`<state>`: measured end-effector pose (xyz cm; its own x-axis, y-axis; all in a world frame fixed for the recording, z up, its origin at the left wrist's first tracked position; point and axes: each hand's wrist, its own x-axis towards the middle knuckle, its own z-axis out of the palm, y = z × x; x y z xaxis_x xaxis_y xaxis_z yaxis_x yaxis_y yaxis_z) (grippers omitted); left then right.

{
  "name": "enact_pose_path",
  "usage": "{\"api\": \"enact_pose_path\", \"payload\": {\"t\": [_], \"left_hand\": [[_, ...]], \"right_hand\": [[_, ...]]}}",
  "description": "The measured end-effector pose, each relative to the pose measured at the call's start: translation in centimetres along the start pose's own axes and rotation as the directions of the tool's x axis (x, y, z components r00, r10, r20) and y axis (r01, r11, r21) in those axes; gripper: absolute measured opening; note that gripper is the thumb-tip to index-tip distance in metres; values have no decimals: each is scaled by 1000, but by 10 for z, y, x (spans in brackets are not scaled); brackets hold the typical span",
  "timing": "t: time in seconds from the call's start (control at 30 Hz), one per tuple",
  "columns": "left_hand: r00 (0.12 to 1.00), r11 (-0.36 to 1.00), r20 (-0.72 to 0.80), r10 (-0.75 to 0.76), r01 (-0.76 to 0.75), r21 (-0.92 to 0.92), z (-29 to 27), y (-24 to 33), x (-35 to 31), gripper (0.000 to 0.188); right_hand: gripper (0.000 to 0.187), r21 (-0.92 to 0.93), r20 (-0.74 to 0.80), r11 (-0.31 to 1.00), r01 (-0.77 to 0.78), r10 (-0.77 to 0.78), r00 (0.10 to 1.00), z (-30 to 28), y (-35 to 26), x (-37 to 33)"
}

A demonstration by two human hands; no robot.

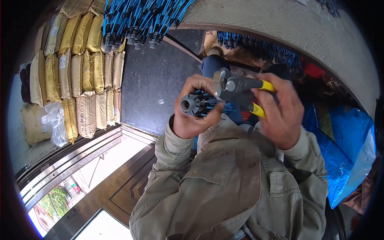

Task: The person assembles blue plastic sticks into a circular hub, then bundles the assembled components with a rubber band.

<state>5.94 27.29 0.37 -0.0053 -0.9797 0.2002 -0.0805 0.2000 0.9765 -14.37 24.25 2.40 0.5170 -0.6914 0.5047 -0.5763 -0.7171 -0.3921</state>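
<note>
My left hand (187,126) is closed around a grey plastic fitting (185,105) with a round hollow end and ribbed sides. Thin blue and black strands fan out behind the fitting, under my thumb. In my right hand (286,114) is a pair of end-cutting pliers (239,87) with yellow and dark handles, my fingers wrapped round them. The pliers' metal head lies just above the strands, close to my left fingers. Whether the jaws touch a strand cannot be made out, and the right hand is slightly blurred.
Many similar blue-stranded pieces (144,22) lie heaped at the edge of the pale worktop (280,18); more (240,40) are below it. Stacked brown sacks (85,116) and a clear plastic bag (57,124) stand at left. Blue sheeting (340,148) hangs at right.
</note>
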Motion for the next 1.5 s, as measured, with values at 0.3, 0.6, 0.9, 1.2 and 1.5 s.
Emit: {"api": "enact_pose_path", "payload": {"t": [0.3,0.6,0.9,1.2,1.5], "left_hand": [[995,996,40,92,-92,-1,-1,-9,5,30],[992,993,46,113,-114,12,-2,-11,5,31],[990,991,33,135,-135,-28,-3,-18,0,30],[987,981,16,162,-159,-108,-1,-25,0,28],[989,993,93,117,-114,-39,0,-21,2,24]], "right_hand": [[28,-491,7,851,186,-210,978,-15,3,1],[25,-564,42,763,316,-356,933,-23,4,9],[18,-326,338,846,422,-312,888,-59,-7,31],[24,146,8,987,-61,61,998,45,-13,-43],[30,-563,-299,809,170,-391,870,31,34,10]]}}
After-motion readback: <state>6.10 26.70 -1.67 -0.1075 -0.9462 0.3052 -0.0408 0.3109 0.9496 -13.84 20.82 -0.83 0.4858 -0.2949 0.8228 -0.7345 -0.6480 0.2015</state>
